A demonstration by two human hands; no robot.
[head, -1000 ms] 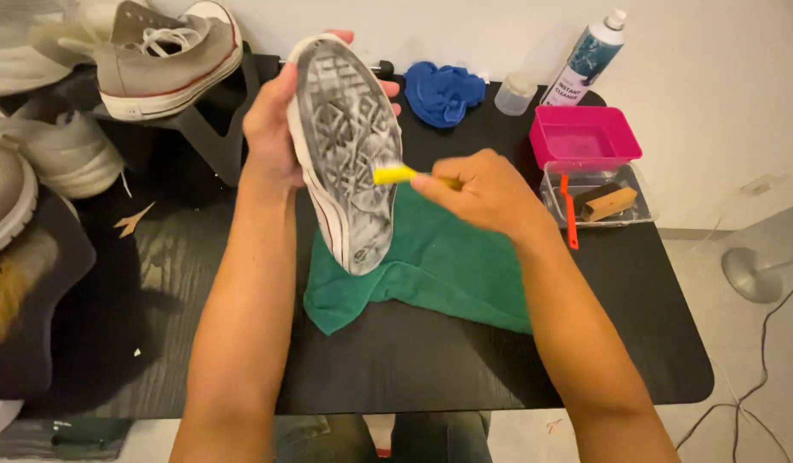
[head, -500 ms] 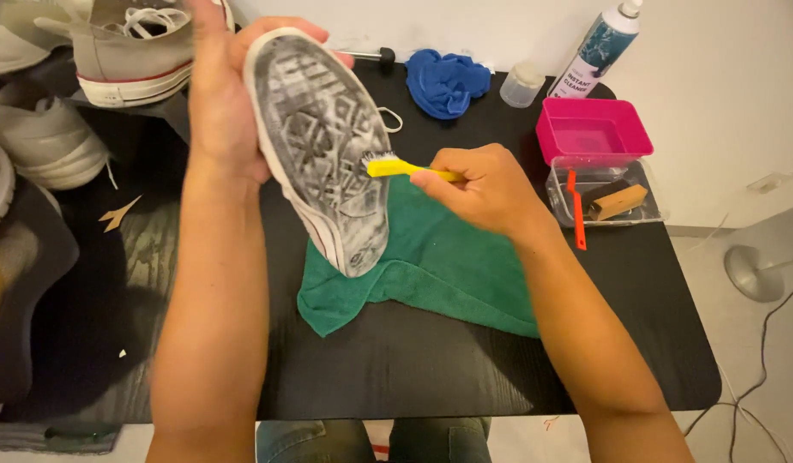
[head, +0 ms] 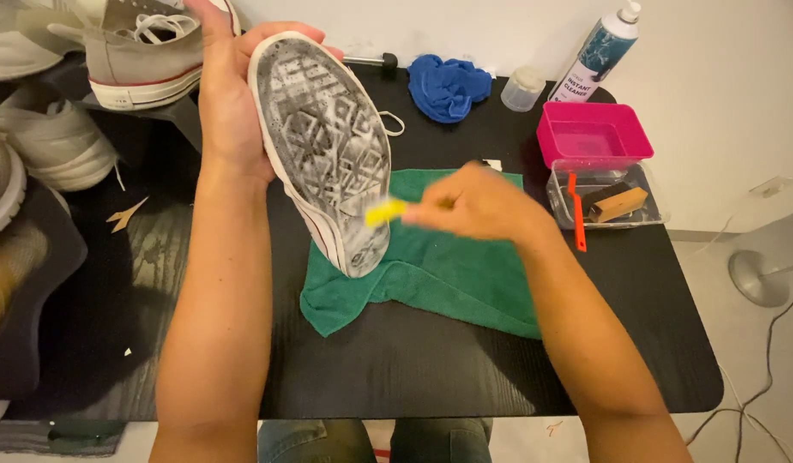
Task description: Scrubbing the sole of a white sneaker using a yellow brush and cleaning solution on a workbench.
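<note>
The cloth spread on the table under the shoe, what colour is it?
The cloth is green, seen clearly in the head view.

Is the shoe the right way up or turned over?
Turned over: the left hand holds the shoe with its grey patterned sole facing the camera, above the green cloth.

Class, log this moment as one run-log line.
left hand: holds sneaker sole-up | right hand: yellow brush on sole | below: green cloth | table: black
</note>
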